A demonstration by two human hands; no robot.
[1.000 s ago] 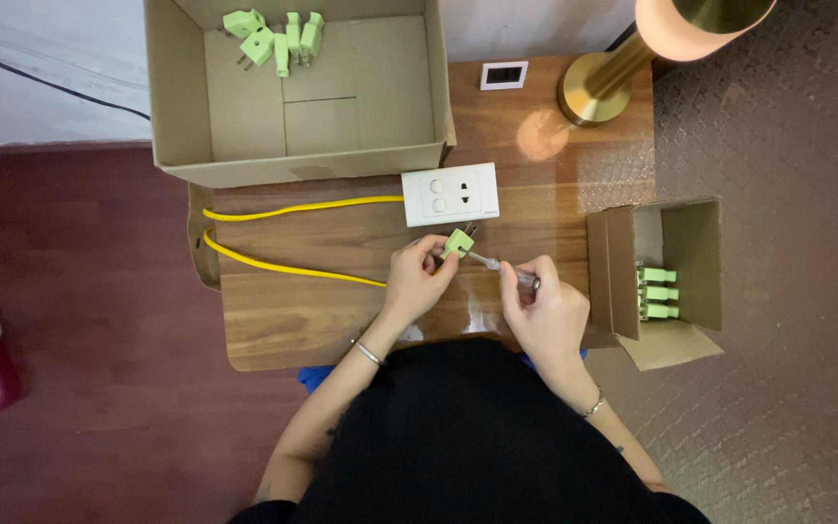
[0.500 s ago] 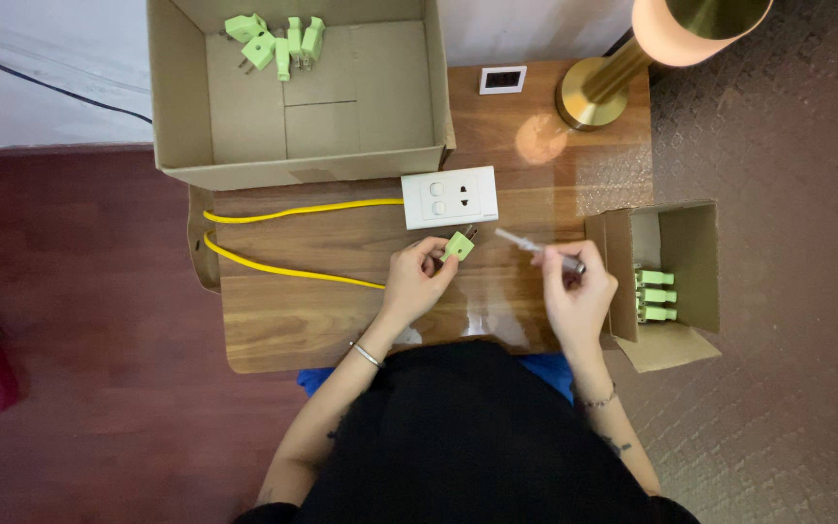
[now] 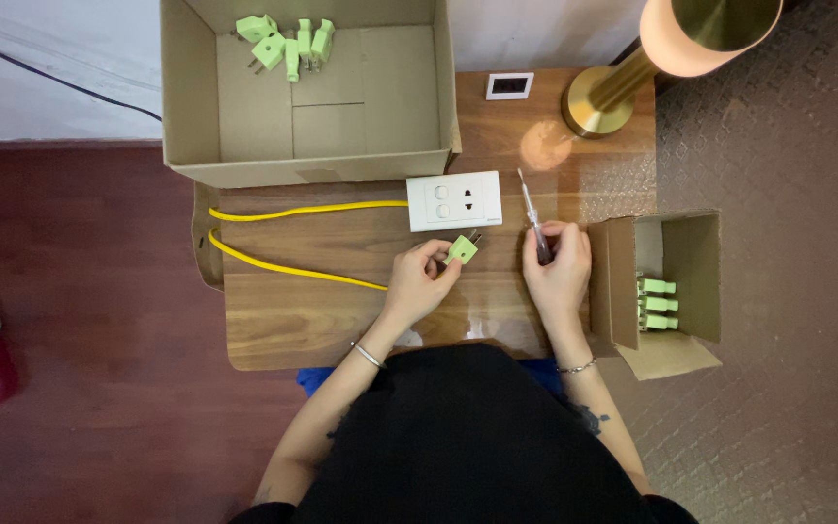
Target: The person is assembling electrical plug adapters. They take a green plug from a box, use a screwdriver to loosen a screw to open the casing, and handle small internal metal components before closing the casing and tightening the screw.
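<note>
Head view: I am sitting at the wooden tabletop (image 3: 283, 320), and my left hand (image 3: 421, 281) is pinching a small green plug (image 3: 461, 250) between thumb and fingertips, prongs turned up and away toward the white socket plate (image 3: 454, 201) just beyond it, so the metal end is facing where it would go in. My right hand (image 3: 559, 264) is closing its fingers around the dark handle of a thin screwdriver (image 3: 532, 215), its shaft pointing to the far side, held clear of the plug and a little to its right. A yellow cable (image 3: 293, 210) is running left from the socket plate. More green plugs are lying in the big cardboard box (image 3: 186, 97) at the far edge, and a few are sitting in the small box (image 3: 691, 272) on the right, within easy reach of my right hand.
</note>
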